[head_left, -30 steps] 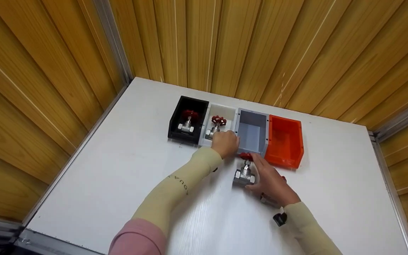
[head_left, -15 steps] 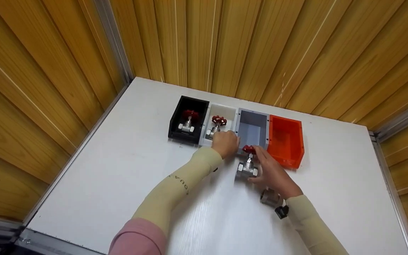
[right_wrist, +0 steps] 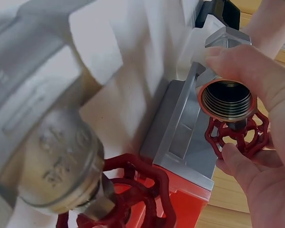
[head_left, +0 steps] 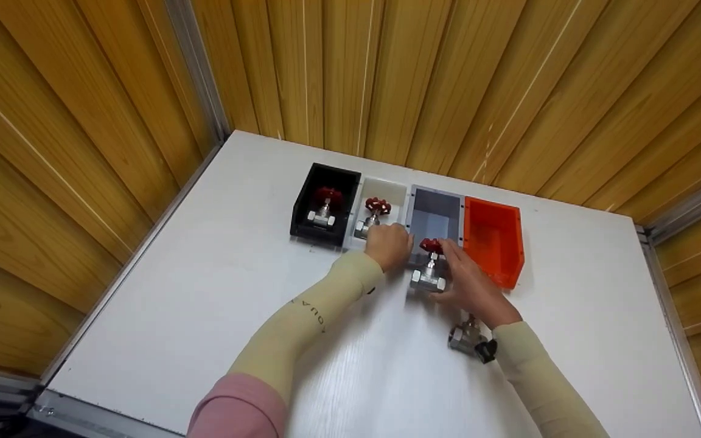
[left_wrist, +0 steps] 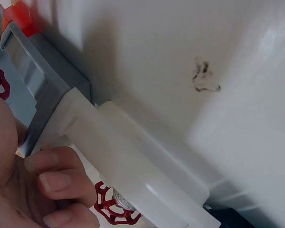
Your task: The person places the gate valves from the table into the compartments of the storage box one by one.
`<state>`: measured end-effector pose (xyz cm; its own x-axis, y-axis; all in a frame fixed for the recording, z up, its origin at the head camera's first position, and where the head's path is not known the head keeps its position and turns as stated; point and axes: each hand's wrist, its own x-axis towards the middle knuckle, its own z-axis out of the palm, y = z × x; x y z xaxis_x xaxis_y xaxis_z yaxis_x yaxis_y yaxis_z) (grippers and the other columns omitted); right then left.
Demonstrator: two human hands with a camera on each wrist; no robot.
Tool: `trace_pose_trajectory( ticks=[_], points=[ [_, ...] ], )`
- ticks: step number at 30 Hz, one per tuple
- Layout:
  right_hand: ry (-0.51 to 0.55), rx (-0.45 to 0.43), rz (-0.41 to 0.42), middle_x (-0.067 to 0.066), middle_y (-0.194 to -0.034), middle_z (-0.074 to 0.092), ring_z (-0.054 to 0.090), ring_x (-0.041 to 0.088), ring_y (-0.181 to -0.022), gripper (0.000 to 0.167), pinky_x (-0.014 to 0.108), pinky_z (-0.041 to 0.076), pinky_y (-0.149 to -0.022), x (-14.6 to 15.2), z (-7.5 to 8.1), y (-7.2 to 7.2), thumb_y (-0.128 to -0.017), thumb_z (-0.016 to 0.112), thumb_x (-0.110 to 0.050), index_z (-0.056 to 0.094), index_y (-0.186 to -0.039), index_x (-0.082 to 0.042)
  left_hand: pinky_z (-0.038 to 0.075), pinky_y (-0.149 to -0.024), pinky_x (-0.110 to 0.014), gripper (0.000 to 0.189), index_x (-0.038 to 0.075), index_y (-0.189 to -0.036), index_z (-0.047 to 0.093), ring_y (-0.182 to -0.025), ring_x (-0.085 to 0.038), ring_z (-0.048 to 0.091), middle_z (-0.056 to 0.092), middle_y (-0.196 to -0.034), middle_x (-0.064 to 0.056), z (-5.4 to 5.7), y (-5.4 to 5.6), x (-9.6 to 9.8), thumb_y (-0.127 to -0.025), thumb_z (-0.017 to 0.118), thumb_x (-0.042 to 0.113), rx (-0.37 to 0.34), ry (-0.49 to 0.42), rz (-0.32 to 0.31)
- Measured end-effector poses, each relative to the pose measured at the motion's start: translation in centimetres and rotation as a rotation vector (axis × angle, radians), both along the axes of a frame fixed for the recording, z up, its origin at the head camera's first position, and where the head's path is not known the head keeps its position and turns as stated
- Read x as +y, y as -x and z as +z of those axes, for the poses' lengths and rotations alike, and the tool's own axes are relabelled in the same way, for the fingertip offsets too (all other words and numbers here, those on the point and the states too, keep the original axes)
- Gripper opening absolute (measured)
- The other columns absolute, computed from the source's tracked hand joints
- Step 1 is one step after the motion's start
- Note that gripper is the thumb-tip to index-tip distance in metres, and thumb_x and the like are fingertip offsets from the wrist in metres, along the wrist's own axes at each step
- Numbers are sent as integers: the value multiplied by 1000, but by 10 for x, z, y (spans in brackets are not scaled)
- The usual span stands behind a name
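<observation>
My right hand (head_left: pixel 475 289) holds a steel gate valve (head_left: pixel 428 280) with a red handwheel, upright at the front of the grey bin (head_left: pixel 435 199). In the right wrist view, the thumb lies on the valve body (right_wrist: pixel 228 99) and the fingers are at its handwheel (right_wrist: pixel 237 135). My left hand (head_left: pixel 389 246) pinches the adjoining side walls of the white bin (head_left: pixel 396 188) and the grey bin, its thumb on the grey side. Another gate valve (head_left: pixel 377 210) stands in the white bin, partly behind the left hand. A third valve (head_left: pixel 323 213) is in the black bin (head_left: pixel 305 198).
An orange bin (head_left: pixel 493 234) ends the row on the right. One more valve (head_left: pixel 465 337) is on the white table (head_left: pixel 204 292) beneath the right wrist, partly hidden; its handwheel (right_wrist: pixel 133 190) shows in the right wrist view. Wood-patterned walls (head_left: pixel 356 73) enclose the back and sides.
My right hand has carried the valve forward and slightly right, from the table in front of the bins to the grey bin's front edge. The left hand keeps its place.
</observation>
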<state>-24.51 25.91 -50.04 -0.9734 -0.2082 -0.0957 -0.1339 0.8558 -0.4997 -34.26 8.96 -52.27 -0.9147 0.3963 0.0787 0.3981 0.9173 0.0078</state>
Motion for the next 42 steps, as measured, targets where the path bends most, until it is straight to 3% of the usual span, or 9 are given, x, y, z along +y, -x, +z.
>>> trace_pose_trajectory(
  ticks=[4,9,15,23,34,42],
  points=[
    [26,16,1,10,-161,18,27,36,-145,116,53,40,-104,1,0,5,-69,88,-25,12,-156,-23,54,-62,-38,46,13,-85,72,-78,-21,71,72,-86,0,0,1,0,-102,39,42,-2,-5,0],
    [31,50,24,13,-160,20,29,37,-143,116,54,38,-106,3,-1,11,-68,89,-23,12,-155,-19,54,-64,-36,49,13,-89,70,-80,-20,71,71,-89,0,2,2,0,-103,35,44,-56,22,12],
    [42,70,27,13,-159,22,31,35,-142,115,53,36,-108,6,-3,17,-68,89,-21,14,-155,-18,54,-64,-36,50,13,-89,71,-81,-20,71,72,-89,0,2,3,0,-103,34,44,-56,24,10],
    [42,71,36,11,-158,24,33,35,-141,114,53,37,-107,9,-2,26,-68,89,-19,15,-154,-18,54,-63,-37,49,12,-87,71,-79,-21,71,72,-87,-1,1,2,0,-102,37,43,-40,6,8],
    [42,39,2,18,-160,18,23,40,-145,114,54,29,-113,8,-3,41,-70,87,-21,12,-155,-10,54,-66,-38,50,13,-92,71,-83,-22,71,72,-92,-1,2,2,0,-103,33,43,-63,19,17],
    [39,43,-11,18,-159,21,26,40,-144,111,55,30,-112,7,-2,51,-70,87,-19,16,-154,-10,53,-67,-37,50,13,-95,71,-85,-22,70,71,-94,-1,2,1,0,-103,32,43,-78,30,6]
  ],
)
